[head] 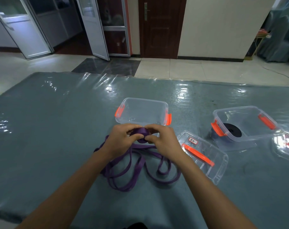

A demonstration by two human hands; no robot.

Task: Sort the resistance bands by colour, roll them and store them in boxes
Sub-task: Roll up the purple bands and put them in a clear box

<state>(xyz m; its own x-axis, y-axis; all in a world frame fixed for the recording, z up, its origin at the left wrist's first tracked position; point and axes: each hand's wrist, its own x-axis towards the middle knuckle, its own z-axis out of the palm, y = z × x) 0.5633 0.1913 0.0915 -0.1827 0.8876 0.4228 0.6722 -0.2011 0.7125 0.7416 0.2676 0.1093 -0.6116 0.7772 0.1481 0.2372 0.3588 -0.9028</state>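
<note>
Rolling step in hand: left hand (119,139) and right hand (163,140) together, both pinching the purple band (140,135) into a small coil just before the empty clear box (143,113); long loose loops trail on the mat (49,121); next, I'd judge, wind them in tight.

Second lid (283,152) cut off at right edge, lid label (193,140) unreadable
</note>
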